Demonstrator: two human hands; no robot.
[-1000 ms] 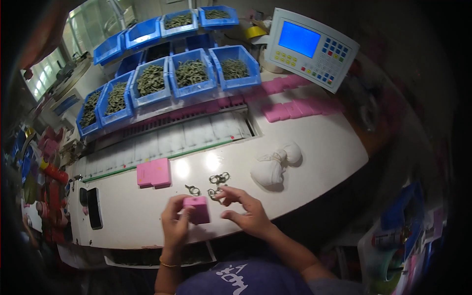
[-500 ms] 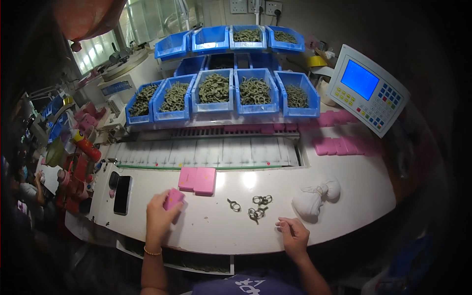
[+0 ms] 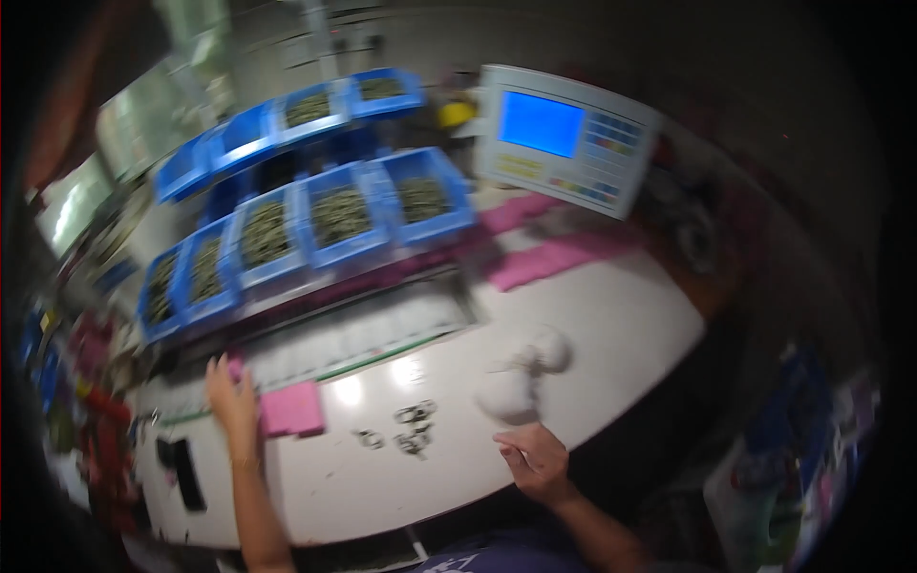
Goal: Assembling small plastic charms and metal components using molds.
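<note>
My left hand (image 3: 232, 399) reaches over the front edge of the white strip (image 3: 392, 320) set into the table, its fingers closed on a small pink block (image 3: 235, 367). Just right of that wrist lie pink blocks (image 3: 291, 411), side by side on the tabletop. Several dark green rings (image 3: 415, 426) sit loose in the middle, with one small ring (image 3: 368, 438) apart to their left. My right hand (image 3: 537, 460) hovers at the front edge, fingers curled in and nothing visible in them. Close beyond it rests a tied white cloth pouch (image 3: 508, 396). Motion blurs the picture.
Blue bins (image 3: 339, 215) stand in tiers at the back, several filled with green pieces. A control panel (image 3: 568, 138) with a blue screen rises at the back right, above rows of pink blocks (image 3: 554, 258). A dark phone (image 3: 188, 475) lies at the left.
My view has swung right and tilted. My left hand has carried the pink block away from me, past the other pink blocks to the strip. My right hand stays curled, now nearer the pouch.
</note>
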